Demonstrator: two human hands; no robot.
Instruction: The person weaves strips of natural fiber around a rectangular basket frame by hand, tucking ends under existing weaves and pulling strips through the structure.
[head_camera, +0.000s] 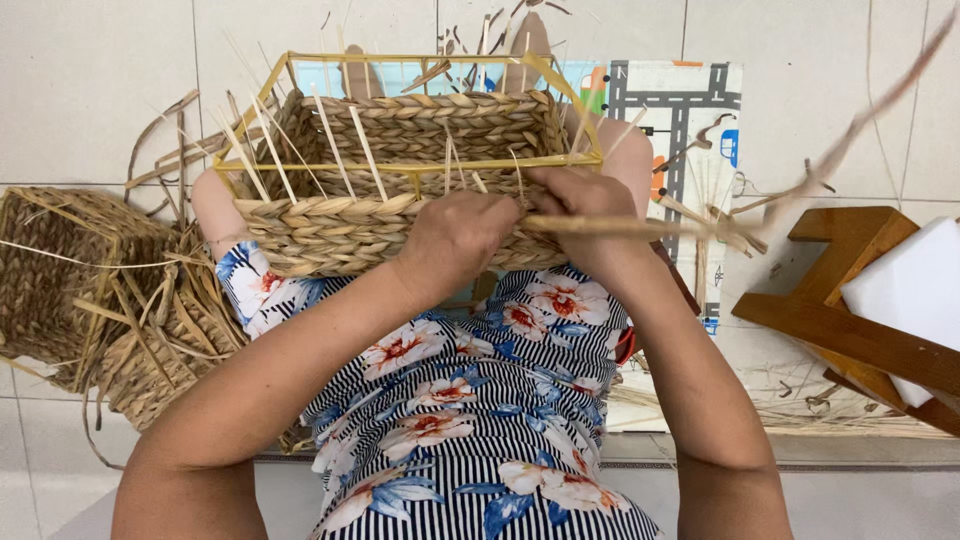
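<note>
The person's got a half-woven rectangular basket of braided straw on a yellow wire frame (400, 170) propped on their lap, with the left hand (455, 240) curled shut against its near wall and the right hand (585, 205) pinched closed on a long pale straw strand (640, 228) that trails off to the right. Looks like they're mid-weave on the upper rows, so the strand probably needs threading between the thin upright reeds (365, 150) and pulling snug. Two finished woven baskets (100, 290) sit on the tiled floor (90, 90) to the left.
</note>
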